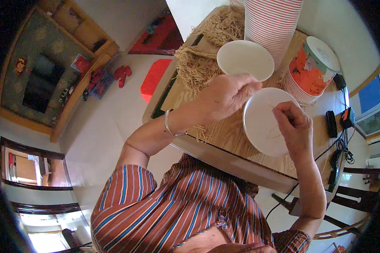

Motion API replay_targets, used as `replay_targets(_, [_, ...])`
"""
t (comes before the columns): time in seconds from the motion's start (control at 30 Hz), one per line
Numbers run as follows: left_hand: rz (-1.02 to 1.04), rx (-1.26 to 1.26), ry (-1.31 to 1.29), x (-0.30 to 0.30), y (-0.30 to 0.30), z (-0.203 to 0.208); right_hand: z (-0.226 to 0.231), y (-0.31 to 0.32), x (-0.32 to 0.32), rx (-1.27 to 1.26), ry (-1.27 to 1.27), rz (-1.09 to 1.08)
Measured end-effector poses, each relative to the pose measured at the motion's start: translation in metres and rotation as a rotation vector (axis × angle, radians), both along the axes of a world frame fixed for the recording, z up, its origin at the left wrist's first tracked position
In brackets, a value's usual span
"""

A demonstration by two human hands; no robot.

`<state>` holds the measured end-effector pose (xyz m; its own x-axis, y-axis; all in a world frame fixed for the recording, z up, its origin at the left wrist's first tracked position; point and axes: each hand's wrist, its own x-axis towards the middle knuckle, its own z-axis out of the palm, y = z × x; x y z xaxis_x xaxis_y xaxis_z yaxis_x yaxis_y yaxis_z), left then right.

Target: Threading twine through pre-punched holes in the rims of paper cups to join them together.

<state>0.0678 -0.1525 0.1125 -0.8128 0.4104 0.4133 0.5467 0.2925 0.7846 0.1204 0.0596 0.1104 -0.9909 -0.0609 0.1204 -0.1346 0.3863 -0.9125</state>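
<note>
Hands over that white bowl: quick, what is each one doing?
Left hand: grip closed, pinching a thin pale strand above the white bowl.
Right hand: grip closed on the same strand, over the bowl.

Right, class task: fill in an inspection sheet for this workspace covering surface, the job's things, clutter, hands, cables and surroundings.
Surface: wooden table, mostly covered.
Job's things: white lid; thin strand; white bowl; heap of pale fibres.
Clutter: tall stack of striped cups; orange and white tub; black devices.
Hands: left hand pinches the strand; right hand rests on the lid.
Cables: black cable trails off the table edge.
Surroundings: pale floor; red stool; wooden shelf unit.
</note>
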Motion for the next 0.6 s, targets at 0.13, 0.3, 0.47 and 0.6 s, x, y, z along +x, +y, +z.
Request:
replay_targets(0.13, [-0.114,-0.146,0.347,-0.002,0.008,-0.005,0.006,-0.01,0.003,-0.006,0.081,0.046])
replay_targets(0.3, [-0.176,-0.115,0.132,0.003,0.015,-0.005,0.01,-0.016,0.005,-0.026,0.177,0.073])
replay_targets(0.47, [-0.17,-0.081,0.07,0.004,0.015,-0.008,0.006,-0.012,0.001,0.022,0.106,0.092])
replay_targets(0.6, [-0.153,-0.033,0.057,0.006,0.014,-0.008,0.006,-0.012,0.0,0.003,0.081,0.108])
